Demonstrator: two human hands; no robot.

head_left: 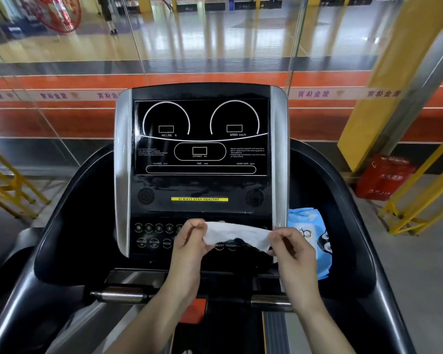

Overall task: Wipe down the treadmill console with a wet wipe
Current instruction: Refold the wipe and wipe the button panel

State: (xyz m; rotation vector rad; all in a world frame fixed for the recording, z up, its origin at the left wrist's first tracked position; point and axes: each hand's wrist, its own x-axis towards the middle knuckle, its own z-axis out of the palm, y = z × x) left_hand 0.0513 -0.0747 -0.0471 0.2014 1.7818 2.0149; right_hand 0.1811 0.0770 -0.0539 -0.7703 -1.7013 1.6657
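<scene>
Wipe [237, 235] is held stretched between both hands, in front of the lower button panel of the console [201, 175]. Left hand [189, 247] is pinched on the wipe's left edge, thumb and fingers closed on it. Right hand [293, 247] is pinched on the right edge the same way. Wipe is spread flat, white, partly see-through at the bottom, button labels are covered in part; contact with the panel cannot be told. Console display is dark, nothing lit. Yellow strip [199, 199] is seen below the display, between two speaker grilles. Blue wipe pack [311, 233] is lying in the tray just right of the console, partly hidden behind the right hand
</scene>
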